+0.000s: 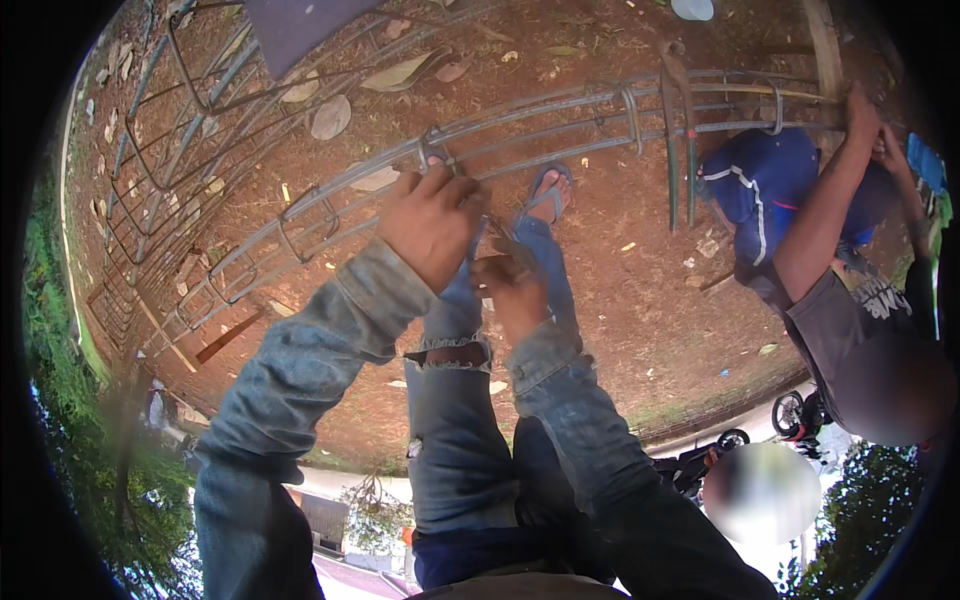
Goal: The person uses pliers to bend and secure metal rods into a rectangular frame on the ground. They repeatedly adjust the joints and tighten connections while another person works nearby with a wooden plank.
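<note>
Viewing from the head camera, I locate one long steel-bar cage directly beyond my two hands, running across the red soil from lower left to upper right. My left hand is positioned at its near side, back of the hand upward, fingers curled beside a bent hoop; I cannot tell whether they are clamped on a bar. My right hand sits lower and nearer to me, just beside the left, short of the cage; its fingers are bent inward, and I cannot tell what, if anything, lies between them. Count of items: to the right of my left hand, two thick hoops stand out on the cage; one long-handled tool with two green grips lies across its bars; one second cage section occupies the upper left; one dark panel is at the top edge; one sandalled foot shows clearly beyond my right hand. One co-worker is at the right, both hands near the cage's far end. Two motorcycles stand behind.
</note>
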`<state>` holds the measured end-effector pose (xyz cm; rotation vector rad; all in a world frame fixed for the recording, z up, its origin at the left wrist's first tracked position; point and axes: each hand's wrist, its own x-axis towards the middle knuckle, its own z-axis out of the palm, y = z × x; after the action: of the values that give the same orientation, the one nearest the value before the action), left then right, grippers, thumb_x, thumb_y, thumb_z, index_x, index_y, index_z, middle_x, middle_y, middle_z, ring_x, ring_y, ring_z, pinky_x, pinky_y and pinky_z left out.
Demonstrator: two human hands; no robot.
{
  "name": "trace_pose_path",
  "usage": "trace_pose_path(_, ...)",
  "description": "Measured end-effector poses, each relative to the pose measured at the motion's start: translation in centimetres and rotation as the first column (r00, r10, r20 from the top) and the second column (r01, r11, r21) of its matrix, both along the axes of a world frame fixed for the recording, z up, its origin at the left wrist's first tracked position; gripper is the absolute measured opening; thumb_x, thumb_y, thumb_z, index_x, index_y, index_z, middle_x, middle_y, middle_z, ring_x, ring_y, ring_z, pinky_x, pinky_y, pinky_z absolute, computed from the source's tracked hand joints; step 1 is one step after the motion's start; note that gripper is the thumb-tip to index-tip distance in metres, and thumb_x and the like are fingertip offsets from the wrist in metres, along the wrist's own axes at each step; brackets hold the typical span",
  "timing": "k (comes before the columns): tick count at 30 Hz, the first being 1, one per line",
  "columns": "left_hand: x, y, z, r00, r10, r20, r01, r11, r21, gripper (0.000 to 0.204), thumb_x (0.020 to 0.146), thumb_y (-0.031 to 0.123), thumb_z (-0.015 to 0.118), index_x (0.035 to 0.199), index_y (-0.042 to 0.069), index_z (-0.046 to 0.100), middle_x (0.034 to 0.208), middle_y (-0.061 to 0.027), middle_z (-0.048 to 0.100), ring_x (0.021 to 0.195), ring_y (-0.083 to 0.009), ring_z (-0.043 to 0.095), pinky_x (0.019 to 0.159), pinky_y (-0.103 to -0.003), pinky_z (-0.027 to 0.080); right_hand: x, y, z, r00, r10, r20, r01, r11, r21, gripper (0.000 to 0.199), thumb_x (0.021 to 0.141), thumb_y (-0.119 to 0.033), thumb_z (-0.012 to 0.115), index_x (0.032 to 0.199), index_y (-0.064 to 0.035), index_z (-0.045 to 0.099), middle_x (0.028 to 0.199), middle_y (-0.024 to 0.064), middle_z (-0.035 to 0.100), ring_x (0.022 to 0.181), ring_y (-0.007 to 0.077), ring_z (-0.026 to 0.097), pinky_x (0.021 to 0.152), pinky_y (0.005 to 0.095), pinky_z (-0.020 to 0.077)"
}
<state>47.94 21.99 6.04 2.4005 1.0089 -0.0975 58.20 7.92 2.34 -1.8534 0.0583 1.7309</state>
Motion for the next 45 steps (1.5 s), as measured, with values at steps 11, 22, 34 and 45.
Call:
trace_pose_path(11, -1.3, -13.8, 3.7, 0.586, 0.807, 0.068, -0.454, 0.397, -0.798, 0.020, 0.076, 0.010, 0.066, 0.092, -0.001, 0.062, 0.079, -0.0147, 0.061, 0.071, -0.0279, 0.060, 0.064, -0.035, 0.048, 20.7, 7.0, -3.3, 0.162, 0.373, 0.914, -0.605, 0.769, -0.206, 0.047, 0.073, -0.012, 0.066, 0.108, 0.0019, 0.039, 0.101, 0.0170, 0.053, 0.084, 0.0269, 0.056, 0.074, 0.0371, 0.0457)
trace_pose_path(22, 3.2, -11.4, 5.9, 0.006, 0.957, -0.291, -0.040, -0.290, -0.956, 0.090, 0.074, 0.042, 0.070, 0.133, -0.002, 0.018, 0.119, -0.0207, 0.043, 0.111, -0.0280, 0.049, 0.089, -0.038, 0.045, 6.5, 3.1, 17.6, 0.523, 0.841, 0.138, -0.851, 0.523, 0.038, 0.041, 0.072, 0.005, 0.042, 0.112, 0.0029, 0.046, 0.094, 0.0123, 0.051, 0.077, 0.0200, 0.054, 0.066, 0.0301, 0.0462)
trace_pose_path(34, 3.0, -10.4, 1.9, -0.144, 0.878, -0.456, -0.132, -0.474, -0.871, 0.096, 0.067, 0.046, 0.073, 0.126, -0.007, 0.019, 0.116, -0.0304, 0.043, 0.110, -0.0343, 0.047, 0.090, -0.038, 0.041, 4.3, 10.9, 15.2, 0.029, 0.999, 0.032, -0.999, 0.030, -0.037, 0.038, 0.068, 0.000, 0.050, 0.106, 0.0035, 0.049, 0.086, 0.0145, 0.050, 0.080, 0.0276, 0.052, 0.073, 0.0350, 0.0417)
trace_pose_path(45, 3.0, -10.7, 1.7, -0.183, 0.883, -0.432, -0.178, -0.462, -0.869, 0.065, 0.079, 0.024, 0.064, 0.126, 0.001, 0.026, 0.091, -0.0173, 0.058, 0.087, -0.0262, 0.059, 0.077, -0.035, 0.046, 3.1, 4.3, 13.7, 0.785, 0.589, -0.191, -0.609, 0.679, -0.411, 0.025, 0.077, -0.004, 0.051, 0.101, -0.0008, 0.043, 0.094, 0.0108, 0.048, 0.080, 0.0179, 0.051, 0.066, 0.0332, 0.0434)
